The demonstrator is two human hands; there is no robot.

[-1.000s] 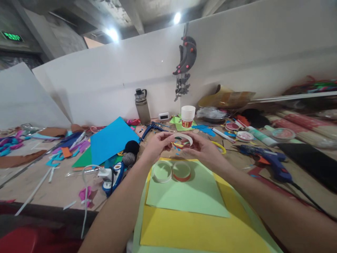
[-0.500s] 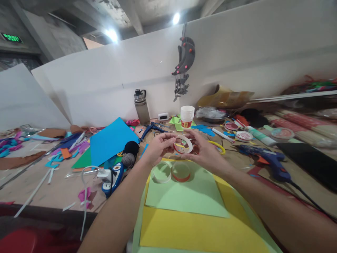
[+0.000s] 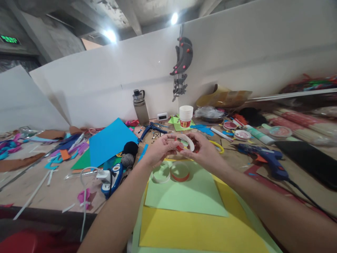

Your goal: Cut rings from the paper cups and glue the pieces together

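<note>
Between my two hands is a white and red paper ring (image 3: 190,143), held above the table. My left hand (image 3: 164,147) grips its left side with thumb and fingers. On its right side, my right hand (image 3: 200,147) has its fingers curled round the rim. Just below them, a white paper ring (image 3: 161,181) and a red-banded paper ring (image 3: 180,178) stand side by side on a light green sheet (image 3: 184,200). A yellow sheet (image 3: 195,232) lies under the green one.
A hot glue gun (image 3: 271,161) with its cord lies at the right. Stacked paper cups (image 3: 186,116) and a water bottle (image 3: 140,109) stand at the back. Blue card (image 3: 110,142), a blue power strip (image 3: 112,181) and paper scraps cover the left side.
The ring has been turned and tilted in my hands, so its red outer side now shows near my left thumb. My left fingers have shifted along its rim. The rings below stay put.
</note>
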